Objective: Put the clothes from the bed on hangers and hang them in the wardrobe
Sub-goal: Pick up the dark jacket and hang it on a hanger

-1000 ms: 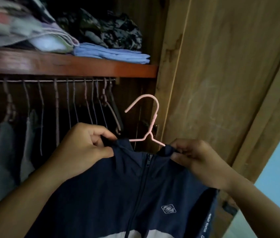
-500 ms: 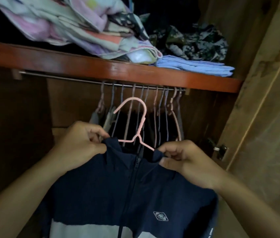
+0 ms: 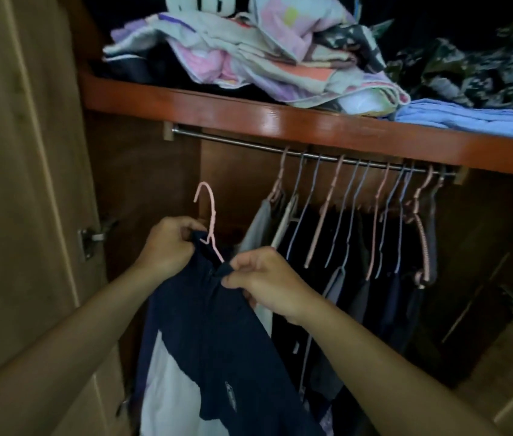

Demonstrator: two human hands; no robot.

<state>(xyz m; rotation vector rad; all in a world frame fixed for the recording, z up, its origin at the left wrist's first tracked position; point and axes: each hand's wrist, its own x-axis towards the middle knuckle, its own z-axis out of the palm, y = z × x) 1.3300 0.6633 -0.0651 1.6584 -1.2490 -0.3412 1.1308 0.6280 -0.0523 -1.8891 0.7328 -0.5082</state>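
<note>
The jacket (image 3: 217, 316) is already on its pink hanger (image 3: 210, 221) and held up in front of the open wardrobe, below the rail (image 3: 248, 145). The left hand (image 3: 167, 247) pinches the collar at one shoulder, the right hand (image 3: 267, 286) pinches the other side (both closed on cloth). I'd say this is the hanging step. Next, the hook must rise and catch the bare stretch of rail, left of the hangers (image 3: 359, 215) there.

Bare left stretch of rail (image 3: 233, 143) above the raised pink hanger (image 3: 209, 221), hung hangers (image 3: 359, 209) crowding its right, shelf (image 3: 280, 118) close overhead
</note>
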